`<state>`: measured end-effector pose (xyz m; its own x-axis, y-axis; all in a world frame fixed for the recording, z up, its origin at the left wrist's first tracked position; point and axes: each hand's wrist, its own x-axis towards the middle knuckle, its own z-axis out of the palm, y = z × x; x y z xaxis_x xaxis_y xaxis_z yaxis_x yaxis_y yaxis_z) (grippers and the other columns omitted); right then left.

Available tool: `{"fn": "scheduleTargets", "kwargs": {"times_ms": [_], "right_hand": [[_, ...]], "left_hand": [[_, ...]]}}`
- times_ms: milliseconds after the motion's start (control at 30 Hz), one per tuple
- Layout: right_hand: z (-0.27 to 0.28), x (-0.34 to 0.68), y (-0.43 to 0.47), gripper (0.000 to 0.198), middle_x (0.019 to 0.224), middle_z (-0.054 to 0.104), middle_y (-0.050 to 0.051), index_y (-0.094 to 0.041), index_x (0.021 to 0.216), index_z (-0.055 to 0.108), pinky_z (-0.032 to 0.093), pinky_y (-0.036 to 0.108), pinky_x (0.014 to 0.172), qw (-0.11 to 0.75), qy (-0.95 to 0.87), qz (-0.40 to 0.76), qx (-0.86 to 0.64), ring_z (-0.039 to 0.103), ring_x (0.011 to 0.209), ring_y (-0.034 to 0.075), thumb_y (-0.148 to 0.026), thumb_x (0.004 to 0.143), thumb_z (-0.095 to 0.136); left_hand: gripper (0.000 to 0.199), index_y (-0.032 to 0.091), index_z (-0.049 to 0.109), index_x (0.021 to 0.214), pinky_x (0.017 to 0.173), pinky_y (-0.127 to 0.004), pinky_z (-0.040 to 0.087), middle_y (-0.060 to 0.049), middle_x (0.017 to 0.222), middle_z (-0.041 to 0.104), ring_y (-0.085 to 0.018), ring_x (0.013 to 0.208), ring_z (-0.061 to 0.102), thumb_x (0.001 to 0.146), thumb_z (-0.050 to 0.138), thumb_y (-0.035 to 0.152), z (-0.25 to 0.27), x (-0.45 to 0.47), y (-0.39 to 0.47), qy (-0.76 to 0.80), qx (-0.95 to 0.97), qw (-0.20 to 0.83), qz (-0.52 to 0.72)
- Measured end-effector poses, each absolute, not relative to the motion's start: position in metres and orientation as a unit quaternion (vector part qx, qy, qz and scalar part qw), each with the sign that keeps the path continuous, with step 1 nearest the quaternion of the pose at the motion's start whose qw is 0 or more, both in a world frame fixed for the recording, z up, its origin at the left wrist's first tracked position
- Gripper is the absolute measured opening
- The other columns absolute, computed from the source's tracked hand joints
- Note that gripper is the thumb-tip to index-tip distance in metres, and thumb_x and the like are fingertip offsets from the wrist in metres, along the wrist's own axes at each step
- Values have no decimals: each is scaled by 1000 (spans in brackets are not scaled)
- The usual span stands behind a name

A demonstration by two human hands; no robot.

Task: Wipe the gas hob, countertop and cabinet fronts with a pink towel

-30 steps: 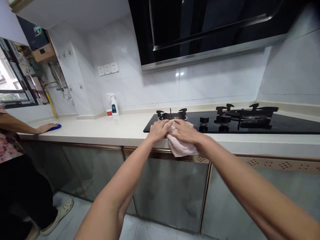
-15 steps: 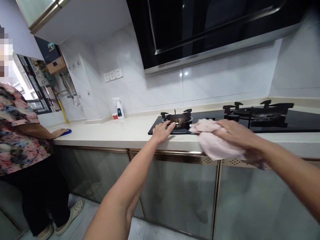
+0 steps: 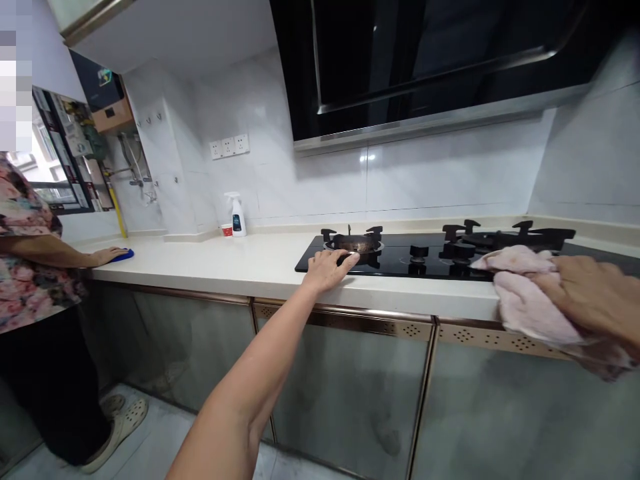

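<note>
A pink cloth (image 3: 530, 293) is gripped in my right hand (image 3: 595, 297), bunched over the front edge of the counter at the right part of the black gas stove (image 3: 395, 260). Part of the cloth hangs down in front of the cabinets. My left hand (image 3: 327, 270) rests with fingers spread at the stove's front left corner, just before the left burner (image 3: 355, 245). Two black knobs (image 3: 418, 257) show between the burners. The right burner (image 3: 505, 239) stands behind the cloth, which hides some of the stove's front.
At the left, another person in a flowered shirt (image 3: 25, 267) presses a blue cloth (image 3: 123, 255) on the white counter (image 3: 210, 263). A spray bottle (image 3: 238, 217) and a small red-and-white cup (image 3: 227, 230) stand by the wall. The black range hood (image 3: 430, 67) hangs above.
My right hand has moved right with the pink cloth, uncovering the knobs. The left hand stays near the left burner. The other person's hand and blue cloth appear slightly farther left.
</note>
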<state>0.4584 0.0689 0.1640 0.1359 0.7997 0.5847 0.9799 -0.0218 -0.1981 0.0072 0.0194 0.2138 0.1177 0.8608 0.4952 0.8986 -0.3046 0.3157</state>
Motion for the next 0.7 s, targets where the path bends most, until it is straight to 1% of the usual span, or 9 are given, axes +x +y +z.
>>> {"fn": "scheduleTargets", "kwargs": {"times_ms": [167, 267, 333, 433, 533, 600, 633, 667, 700], "right_hand": [[179, 367, 47, 56, 128, 61, 30, -17, 119, 59, 43, 53, 86, 241, -708, -195, -635, 57, 111, 40, -52, 97, 22], [188, 307, 37, 61, 132, 59, 28, -14, 126, 56, 46, 54, 90, 230, -750, -180, -593, 56, 113, 40, -54, 99, 19], [194, 263, 32, 62, 131, 59, 27, -12, 127, 56, 46, 57, 93, 224, -776, -165, -567, 56, 115, 41, -53, 99, 19], [198, 196, 30, 59, 131, 60, 26, -14, 127, 58, 45, 60, 98, 249, -808, -143, -515, 56, 117, 42, -53, 98, 25], [198, 147, 37, 58, 131, 61, 23, -19, 135, 55, 44, 63, 100, 290, -828, -98, -469, 56, 118, 42, -53, 97, 29], [199, 135, 46, 60, 128, 63, 22, -21, 138, 54, 43, 65, 103, 301, -843, -59, -442, 56, 120, 42, -56, 95, 31], [200, 137, 51, 60, 128, 63, 21, -22, 138, 54, 42, 65, 105, 291, -861, -35, -416, 56, 122, 42, -58, 95, 32], [201, 145, 58, 61, 128, 64, 19, -23, 136, 56, 42, 63, 107, 280, -876, -9, -393, 56, 124, 42, -60, 94, 32], [203, 157, 65, 60, 131, 64, 18, -24, 135, 57, 42, 58, 110, 256, -901, 23, -349, 55, 127, 40, -60, 93, 33]], "left_hand": [[73, 36, 63, 134, 114, -55, 38, -7, 138, 63, -33, 136, 50, 93, 24, 82, 214, 8, 18, -584, -746, 26, -320], [72, 36, 63, 134, 114, -56, 38, -7, 139, 63, -33, 136, 50, 93, 25, 81, 213, 9, 18, -584, -745, 30, -321], [72, 35, 63, 135, 114, -56, 38, -7, 140, 63, -33, 135, 51, 94, 24, 81, 212, 8, 19, -586, -742, 31, -324], [74, 33, 62, 136, 114, -56, 39, -7, 141, 63, -33, 135, 52, 95, 22, 80, 210, 6, 22, -583, -738, 28, -340], [71, 32, 61, 137, 117, -55, 38, -6, 143, 63, -30, 136, 52, 97, 23, 77, 209, 2, 23, -578, -725, 22, -374], [67, 32, 60, 139, 120, -55, 36, -6, 149, 58, -29, 142, 48, 98, 25, 73, 208, 1, 24, -584, -708, 19, -397], [65, 33, 59, 140, 121, -55, 36, -6, 154, 54, -28, 145, 44, 99, 27, 71, 207, 1, 25, -589, -699, 21, -405], [63, 34, 58, 141, 122, -56, 35, -5, 158, 49, -28, 148, 41, 99, 29, 70, 206, 1, 25, -591, -693, 26, -411], [61, 35, 57, 142, 122, -57, 34, -5, 162, 45, -29, 151, 37, 99, 32, 70, 205, 1, 25, -590, -692, 38, -415]]}}
